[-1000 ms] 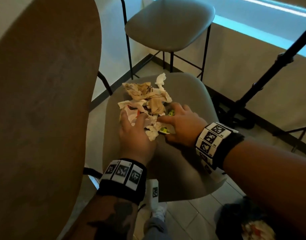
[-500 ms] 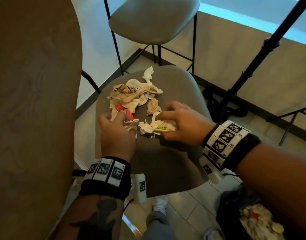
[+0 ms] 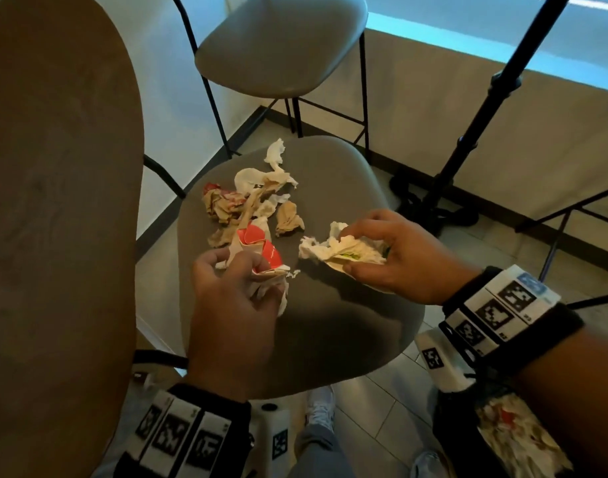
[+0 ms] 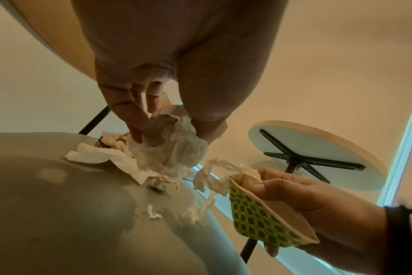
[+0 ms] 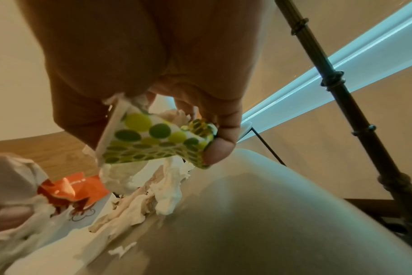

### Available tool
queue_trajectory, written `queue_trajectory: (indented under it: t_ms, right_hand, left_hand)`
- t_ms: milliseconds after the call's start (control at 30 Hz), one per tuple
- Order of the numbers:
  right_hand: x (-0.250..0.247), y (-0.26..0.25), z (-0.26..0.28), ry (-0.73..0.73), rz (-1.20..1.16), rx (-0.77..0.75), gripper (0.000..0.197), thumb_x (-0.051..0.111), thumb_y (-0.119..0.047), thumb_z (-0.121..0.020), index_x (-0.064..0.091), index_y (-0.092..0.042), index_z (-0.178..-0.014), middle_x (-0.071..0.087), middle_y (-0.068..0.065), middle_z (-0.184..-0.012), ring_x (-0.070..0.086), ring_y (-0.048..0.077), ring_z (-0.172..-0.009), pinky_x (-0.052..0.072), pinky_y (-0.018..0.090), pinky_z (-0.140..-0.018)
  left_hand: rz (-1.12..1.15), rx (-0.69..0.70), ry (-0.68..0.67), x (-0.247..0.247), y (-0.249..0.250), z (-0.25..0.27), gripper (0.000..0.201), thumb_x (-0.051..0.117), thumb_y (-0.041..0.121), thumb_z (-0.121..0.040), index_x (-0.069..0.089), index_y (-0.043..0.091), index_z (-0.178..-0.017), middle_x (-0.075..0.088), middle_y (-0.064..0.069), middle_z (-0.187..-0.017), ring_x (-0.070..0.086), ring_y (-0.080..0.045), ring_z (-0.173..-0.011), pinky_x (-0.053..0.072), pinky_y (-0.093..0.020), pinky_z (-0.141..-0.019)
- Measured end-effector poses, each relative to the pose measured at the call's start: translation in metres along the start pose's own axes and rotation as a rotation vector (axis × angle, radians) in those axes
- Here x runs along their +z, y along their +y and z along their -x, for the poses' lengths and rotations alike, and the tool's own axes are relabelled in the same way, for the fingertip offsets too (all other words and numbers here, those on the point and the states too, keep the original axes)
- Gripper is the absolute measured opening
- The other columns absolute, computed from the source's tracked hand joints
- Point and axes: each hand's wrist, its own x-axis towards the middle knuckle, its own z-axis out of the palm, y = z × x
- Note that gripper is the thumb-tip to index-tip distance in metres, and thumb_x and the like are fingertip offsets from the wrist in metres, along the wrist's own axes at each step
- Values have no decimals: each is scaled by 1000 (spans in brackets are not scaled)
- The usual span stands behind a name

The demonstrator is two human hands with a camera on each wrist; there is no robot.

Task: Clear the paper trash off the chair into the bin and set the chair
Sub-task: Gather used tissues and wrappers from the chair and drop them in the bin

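Observation:
A grey chair seat [image 3: 330, 332] carries a heap of crumpled paper trash [image 3: 247, 201]: brown wads, white tissue, red-printed scraps. My left hand [image 3: 233, 298] grips a bunch of red-and-white paper [image 3: 261, 250] with tissue [image 4: 176, 145], lifted just above the seat [image 4: 59, 214]. My right hand [image 3: 392, 257] pinches white tissue [image 3: 333, 248] and a flattened paper cup with green dots [image 5: 153, 141], the cup [image 4: 259, 221] held off the seat [image 5: 270, 214]. A small white scrap [image 4: 154, 214] lies on the seat below. The bin [image 3: 509, 439], black-lined and holding paper, stands at the lower right.
A second grey stool [image 3: 281, 46] on black legs stands behind the chair. A wooden table edge [image 3: 54, 201] fills the left. A black tripod pole [image 3: 481, 108] rises at the right, with a low wall behind. Tiled floor and my shoe [image 3: 319, 405] show below.
Both hands have closed on paper and lifted it off the seat, moving apart and toward me. The left took the red-printed piece, the right the tissue and dotted cup.

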Motion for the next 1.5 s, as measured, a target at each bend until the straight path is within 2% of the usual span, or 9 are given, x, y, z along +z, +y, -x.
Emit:
queue_trajectory:
  t_ms: [167,333,467,567,733,967,1133,1367,1500]
  right_hand:
    - [0,10,17,38,-58,41,43,70,-45,-86,56,-45,-126,43,-11,-132,48,12,-116,51,31,-93]
    - [-14,36,64,152,-196,129,38,74,-42,-85,56,-50,-118,42,-14,-133,50,7,-112,49,19,-78]
    - [-29,77,140,324,-324,269,40,75,-35,-85,57,-43,-120,46,-13,-128,53,0,-101,49,5,-68]
    - [-29,116,213,452,-302,405,39,75,-35,-85,56,-43,-118,49,-12,-127,53,-4,-101,44,-2,-70]
    - [2,183,337,630,-374,655,37,76,-41,-78,59,-50,-109,55,-10,-121,57,-3,-102,45,9,-77]
    - [97,279,449,699,-509,1045,37,76,-40,-80,61,-42,-114,59,-3,-120,59,15,-99,41,17,-75]
    - [175,356,476,680,-658,1191,41,75,-41,-84,66,-31,-123,68,-2,-114,65,19,-101,54,37,-89]
    - [244,434,463,769,-947,1402,58,68,-59,-83,62,-23,-127,66,2,-114,68,25,-95,55,28,-56]
    - [260,454,451,964,-1510,1493,76,71,-68,-77,57,-23,-137,55,5,-140,59,32,-116,63,46,-77]
  left_hand:
    - [26,79,-30,10,16,-1,34,82,31,-84,54,42,-100,38,-6,-149,51,-18,-122,38,-8,-79]
    - [65,211,-99,28,60,-2,31,82,32,-85,57,40,-101,37,6,-143,49,12,-92,41,5,-69]
    - [110,362,-245,71,114,9,29,82,32,-84,60,35,-102,33,9,-133,33,39,-94,29,13,-77]
    - [225,511,-394,121,151,32,27,83,27,-84,62,29,-101,39,1,-133,47,27,-96,40,4,-80]
    - [274,728,-644,222,197,90,33,83,27,-83,57,33,-101,47,-6,-129,51,12,-92,47,-8,-77]
    - [247,721,-1056,370,197,183,43,84,28,-82,54,56,-95,45,5,-127,61,-12,-104,55,-23,-88]
    - [6,700,-1257,471,157,230,36,86,25,-82,62,34,-107,44,0,-129,55,6,-99,45,-6,-86]
    - [-236,620,-1366,555,107,257,45,81,41,-81,59,33,-120,50,0,-133,62,-17,-108,54,-35,-99]
    - [-281,485,-1407,572,90,265,82,67,68,-76,39,39,-149,47,-4,-154,52,-25,-139,44,-49,-115]
